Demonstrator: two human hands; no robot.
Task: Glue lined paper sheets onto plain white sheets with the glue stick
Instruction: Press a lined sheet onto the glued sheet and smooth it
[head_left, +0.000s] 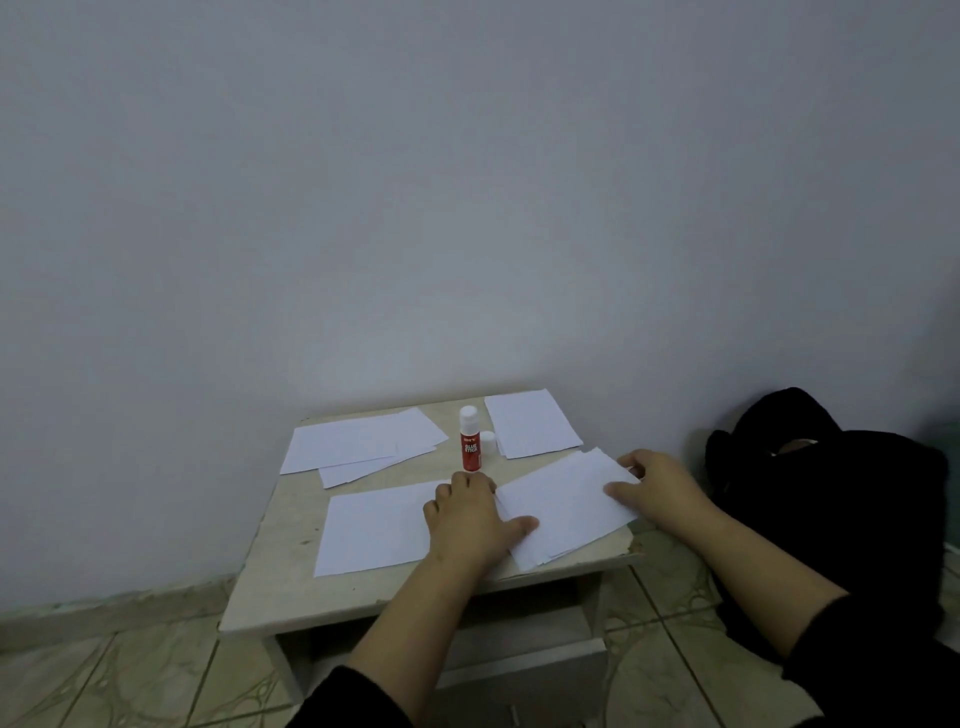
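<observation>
Paper stack (563, 506) under both hands: left hand (470, 519) flat, right hand (657, 491) gripping edge.

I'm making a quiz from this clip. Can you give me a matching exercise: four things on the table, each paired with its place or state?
Things:
1. glue stick
2. white cap
3. left hand
4. right hand

Places or states:
A. lies just right of the red tube
B. stands upright, uncapped
C. on the paper stack's right edge
D. thumb presses the stack's left part

Pairs: 1-B, 2-A, 3-D, 4-C
</observation>
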